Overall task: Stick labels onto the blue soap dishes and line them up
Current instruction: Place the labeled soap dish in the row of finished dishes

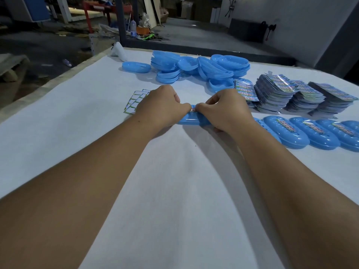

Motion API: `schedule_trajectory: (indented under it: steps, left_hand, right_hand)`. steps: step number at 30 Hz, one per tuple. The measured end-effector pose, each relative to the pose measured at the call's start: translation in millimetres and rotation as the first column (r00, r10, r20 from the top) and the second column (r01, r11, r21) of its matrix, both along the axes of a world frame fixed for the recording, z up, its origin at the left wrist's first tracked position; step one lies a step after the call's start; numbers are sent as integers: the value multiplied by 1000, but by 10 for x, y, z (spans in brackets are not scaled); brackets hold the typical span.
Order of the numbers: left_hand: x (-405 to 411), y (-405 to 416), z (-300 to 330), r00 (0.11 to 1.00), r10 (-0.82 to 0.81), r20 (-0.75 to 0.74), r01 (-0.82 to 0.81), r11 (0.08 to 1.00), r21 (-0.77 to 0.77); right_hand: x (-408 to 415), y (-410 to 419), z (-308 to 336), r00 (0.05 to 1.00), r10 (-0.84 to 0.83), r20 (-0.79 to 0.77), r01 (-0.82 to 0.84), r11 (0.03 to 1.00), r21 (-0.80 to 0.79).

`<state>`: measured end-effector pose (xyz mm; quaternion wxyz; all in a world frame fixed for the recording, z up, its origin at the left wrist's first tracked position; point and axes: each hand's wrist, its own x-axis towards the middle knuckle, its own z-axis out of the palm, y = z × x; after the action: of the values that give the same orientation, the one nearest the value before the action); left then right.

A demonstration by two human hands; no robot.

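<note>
While pinched: label [193, 109] btwn fingers [187, 108].

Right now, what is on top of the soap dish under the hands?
Both hands, left hand and right hand, grip a colourful label on the soap dish. Most of the dish top is covered.

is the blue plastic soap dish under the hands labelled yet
Partly: both hands press a colourful label onto the blue plastic soap dish; hands hide the rest.
</note>
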<state>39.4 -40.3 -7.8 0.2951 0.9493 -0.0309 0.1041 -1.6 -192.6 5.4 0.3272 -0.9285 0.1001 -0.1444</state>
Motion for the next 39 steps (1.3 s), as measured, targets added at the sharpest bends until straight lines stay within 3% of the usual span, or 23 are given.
schedule_trajectory:
  steps: [6, 10, 16, 19, 23, 31, 39]
  left_hand:
    - [-10, -14, -19, 999, 16, 45, -18, 999, 46]
    - [-5, 19, -1, 994, 64, 90, -56, 995, -81]
    - [-6, 109, 85, 977, 101, 186, -61, 977, -206]
    - [-8, 124, 93, 979, 85, 186, -48, 979, -196]
    - [-6, 115, 77, 981, 75, 180, -42, 983, -181]
    - [8, 109, 52, 973, 91, 214, -57, 985, -160]
    - [28, 105, 27, 972, 101, 212, -67, 984, -164]
  right_hand:
    - [54, -19, -31, 1000, -4, 13, 4, 1000, -17]
    - [73, -29, -48, 993, 54, 102, -50, 998, -39]
    - [-62, 73, -6, 930, 368, 20, -367, 929, -41]
    - [-130, 124, 0, 897, 437, -67, -442, 883, -161]
    - [-165, 113, 40, 921, 369, -126, -386, 819, -424]
    - [-228, -119, 86, 965, 141, -223, -238, 826, -511]
    - [-285, -266, 184, 962, 93, -257, -213, 844, -492]
